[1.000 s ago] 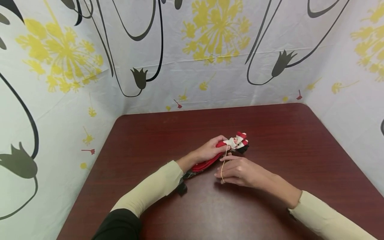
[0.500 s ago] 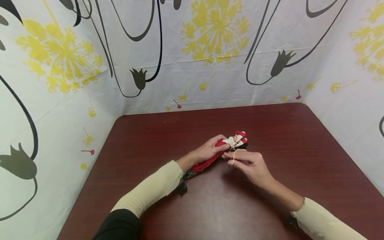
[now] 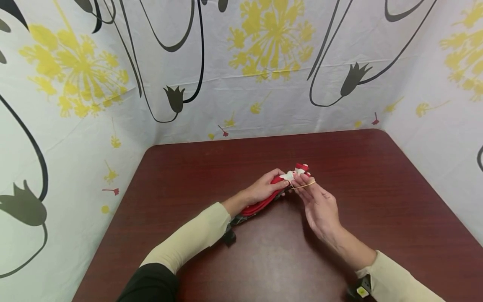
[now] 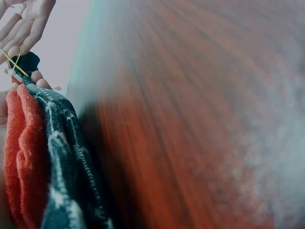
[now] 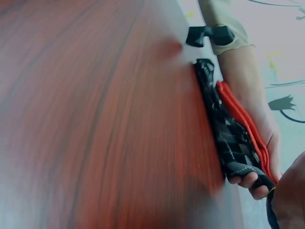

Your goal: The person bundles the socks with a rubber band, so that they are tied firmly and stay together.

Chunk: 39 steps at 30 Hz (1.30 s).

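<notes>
In the head view my left hand (image 3: 262, 188) grips a flat bundle of socks (image 3: 260, 206). Bright red knit forms its upper layers, with white-and-red Santa figures at the far end. A dark argyle sock (image 5: 228, 138) shows beneath in the right wrist view. My right hand (image 3: 321, 209) is at the Santa end, its palm turned toward the left hand. Its fingers hook a thin yellowish rubber band (image 3: 305, 185), stretched away from the bundle. The left wrist view shows the rubber band (image 4: 19, 67) crossing itself beside the sock ends. My right fingers partly cover the Santa figures.
A dark reddish-brown wooden table (image 3: 196, 167) lies under both hands. White cloth (image 3: 226, 105) printed with yellow and grey flowers surrounds its back and sides. A small black device (image 3: 360, 289) is strapped at my right wrist; another dark piece (image 3: 229, 237) sits under the left cuff.
My right hand has moved up and toward the Santa end, turning its palm inward. The rubber band swings from hanging below the bundle to stretching rightward. My left hand keeps its grip in place.
</notes>
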{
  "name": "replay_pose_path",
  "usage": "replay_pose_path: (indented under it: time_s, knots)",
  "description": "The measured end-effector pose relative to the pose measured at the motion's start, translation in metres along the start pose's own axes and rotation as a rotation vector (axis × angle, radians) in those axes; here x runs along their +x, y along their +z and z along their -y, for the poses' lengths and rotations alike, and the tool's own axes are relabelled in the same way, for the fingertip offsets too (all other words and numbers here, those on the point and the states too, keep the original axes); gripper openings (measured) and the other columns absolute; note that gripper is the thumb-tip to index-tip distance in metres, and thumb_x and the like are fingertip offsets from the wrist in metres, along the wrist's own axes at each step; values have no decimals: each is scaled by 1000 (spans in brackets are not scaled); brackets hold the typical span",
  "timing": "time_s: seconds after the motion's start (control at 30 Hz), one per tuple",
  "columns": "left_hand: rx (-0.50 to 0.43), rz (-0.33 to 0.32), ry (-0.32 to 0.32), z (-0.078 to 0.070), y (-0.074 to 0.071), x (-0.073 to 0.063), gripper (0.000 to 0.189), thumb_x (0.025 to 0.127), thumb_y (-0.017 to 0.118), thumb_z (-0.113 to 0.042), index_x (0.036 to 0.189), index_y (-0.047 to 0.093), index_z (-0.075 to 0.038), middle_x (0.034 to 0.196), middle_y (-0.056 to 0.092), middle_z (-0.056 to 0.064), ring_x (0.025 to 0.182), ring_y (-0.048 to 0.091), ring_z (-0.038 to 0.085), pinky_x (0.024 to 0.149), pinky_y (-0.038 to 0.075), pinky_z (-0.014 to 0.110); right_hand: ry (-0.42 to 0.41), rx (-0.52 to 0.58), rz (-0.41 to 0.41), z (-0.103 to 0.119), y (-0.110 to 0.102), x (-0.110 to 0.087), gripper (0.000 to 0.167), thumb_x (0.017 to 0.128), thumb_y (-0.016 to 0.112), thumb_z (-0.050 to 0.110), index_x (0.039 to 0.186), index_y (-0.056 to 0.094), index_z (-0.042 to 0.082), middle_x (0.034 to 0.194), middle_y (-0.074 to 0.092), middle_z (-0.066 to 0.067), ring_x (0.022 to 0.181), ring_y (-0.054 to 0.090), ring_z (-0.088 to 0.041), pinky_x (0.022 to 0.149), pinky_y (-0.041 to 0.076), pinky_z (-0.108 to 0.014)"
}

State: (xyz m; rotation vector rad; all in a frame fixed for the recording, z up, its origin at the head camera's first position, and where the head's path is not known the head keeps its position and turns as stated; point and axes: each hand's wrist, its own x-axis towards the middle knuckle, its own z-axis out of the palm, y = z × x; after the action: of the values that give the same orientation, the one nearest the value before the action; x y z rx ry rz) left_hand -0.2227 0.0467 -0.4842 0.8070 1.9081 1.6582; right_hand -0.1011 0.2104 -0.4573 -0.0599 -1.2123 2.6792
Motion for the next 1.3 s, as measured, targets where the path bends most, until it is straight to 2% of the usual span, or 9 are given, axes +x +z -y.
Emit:
replay_pose_path:
  time_s: [0.17,0.4,0.6,0.87,0.97,1.13,1.3]
  knots:
    - [-8,-4,8,0,2,0,20,109,60,-11,124,54,2,100,70,8,80,68,14,76,57,25,51,79,-70,0,1,-1,36,113,52,24,132,72,1,125,76,-11,120,72,-22,110,48,-32]
    - [-20,-13,-23,1,2,1,22,109,62,-13,126,55,-1,100,70,6,80,69,15,76,57,24,90,173,-229,1,9,-3,43,107,61,34,136,68,2,125,76,-11,120,72,-21,114,44,-33]
    - [-8,-32,-22,2,3,1,24,108,63,-13,127,55,-1,99,69,7,81,69,15,78,58,25,143,278,-353,4,15,-5,49,106,64,34,144,60,3,124,76,-11,124,69,-19,115,43,-30]
    - [1,-63,-8,3,3,0,23,108,64,-14,126,55,-3,100,70,10,80,68,15,76,56,24,188,346,-381,5,21,-8,63,107,63,35,158,44,5,129,74,-9,139,56,-17,118,39,-30]
    - [-16,-75,9,3,4,0,22,109,62,-12,126,54,-2,99,69,11,79,67,14,74,55,24,209,367,-392,6,24,-10,66,107,61,36,161,39,6,138,70,-8,143,52,-16,118,38,-29]
    - [-46,-101,28,4,6,0,21,109,61,-9,125,53,0,100,68,17,77,67,13,71,54,23,223,363,-395,7,29,-13,69,109,55,39,167,30,9,164,45,-5,149,44,-13,122,31,-27]
    - [-50,-134,23,3,6,-2,22,109,61,-9,127,53,0,103,68,18,77,67,13,70,55,23,218,338,-391,8,35,-14,74,111,51,41,169,19,9,174,26,-6,155,33,-12,126,20,-27]
